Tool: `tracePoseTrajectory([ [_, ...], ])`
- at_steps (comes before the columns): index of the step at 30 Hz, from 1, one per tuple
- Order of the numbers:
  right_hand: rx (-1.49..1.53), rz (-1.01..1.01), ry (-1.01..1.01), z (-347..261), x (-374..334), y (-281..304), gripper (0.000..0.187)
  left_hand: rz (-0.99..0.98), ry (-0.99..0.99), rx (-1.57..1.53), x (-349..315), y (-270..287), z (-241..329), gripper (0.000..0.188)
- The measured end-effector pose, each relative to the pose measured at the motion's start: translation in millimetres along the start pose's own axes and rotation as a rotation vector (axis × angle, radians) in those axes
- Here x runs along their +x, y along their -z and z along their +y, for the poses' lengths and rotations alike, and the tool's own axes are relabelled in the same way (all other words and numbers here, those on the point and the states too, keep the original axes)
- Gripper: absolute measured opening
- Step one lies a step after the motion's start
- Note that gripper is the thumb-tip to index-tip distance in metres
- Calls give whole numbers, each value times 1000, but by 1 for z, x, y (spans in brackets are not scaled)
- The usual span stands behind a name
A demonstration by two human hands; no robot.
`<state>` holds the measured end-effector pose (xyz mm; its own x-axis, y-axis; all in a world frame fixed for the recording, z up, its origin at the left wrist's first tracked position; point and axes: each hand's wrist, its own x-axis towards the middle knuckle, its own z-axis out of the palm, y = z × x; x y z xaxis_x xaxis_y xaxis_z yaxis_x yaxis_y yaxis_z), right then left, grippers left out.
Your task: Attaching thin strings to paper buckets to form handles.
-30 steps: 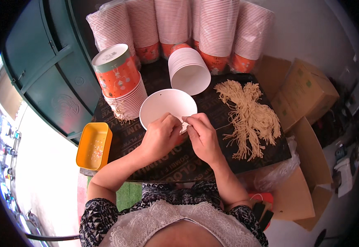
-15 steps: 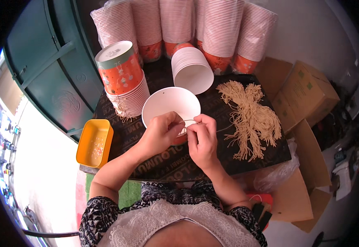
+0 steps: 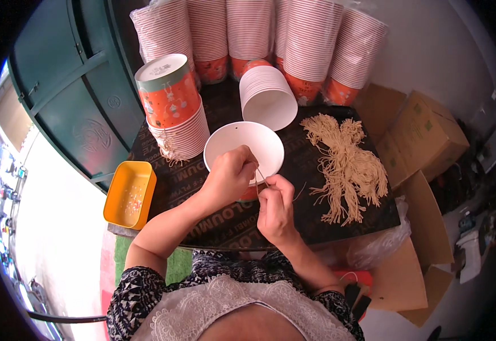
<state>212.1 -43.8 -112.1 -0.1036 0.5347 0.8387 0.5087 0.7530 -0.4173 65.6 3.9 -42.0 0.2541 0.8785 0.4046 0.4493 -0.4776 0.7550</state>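
Note:
A paper bucket (image 3: 216, 143), white inside and orange outside, stands before me on the table, with a small hole near its far rim. Over its near rim my left hand (image 3: 231, 177) pinches a thin beige cord (image 3: 261, 173). The fingers of my right hand (image 3: 276, 211) are closed on the same cord just below and to the right. A loose tail of it sticks out past my right hand. My hands cover much of the near rim, so how the cord meets the bucket is hidden. At the right lies a bundle of beige cords (image 3: 347, 162).
Nested orange buckets (image 3: 171, 105) stand upside down at left, cords hanging by them. Another nested stack (image 3: 268, 102) lies tipped toward me. Behind are tall plastic-wrapped stacks (image 3: 310, 45). A yellow tray (image 3: 110, 196) with small bits sits at the left edge; cardboard boxes (image 3: 432, 133) stand right.
My left hand has risen slightly over the bucket, and my right hand has dropped toward me. The cord between them now runs steeply instead of level.

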Motion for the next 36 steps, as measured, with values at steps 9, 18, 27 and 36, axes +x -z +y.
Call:
tracePoseTrajectory([
  [9,4,55,-7,10,6,6,14,39,-28,154,8,1,-2,9],
  [18,179,184,-250,3,8,0,5,47,-195,201,-16,6,12,9],
  [27,461,219,-526,-2,15,-7,4,68,-574,298,-20,9,11,23],
  [36,572,206,-643,1,11,-7,6,80,-529,201,-16,-1,2,19],
])
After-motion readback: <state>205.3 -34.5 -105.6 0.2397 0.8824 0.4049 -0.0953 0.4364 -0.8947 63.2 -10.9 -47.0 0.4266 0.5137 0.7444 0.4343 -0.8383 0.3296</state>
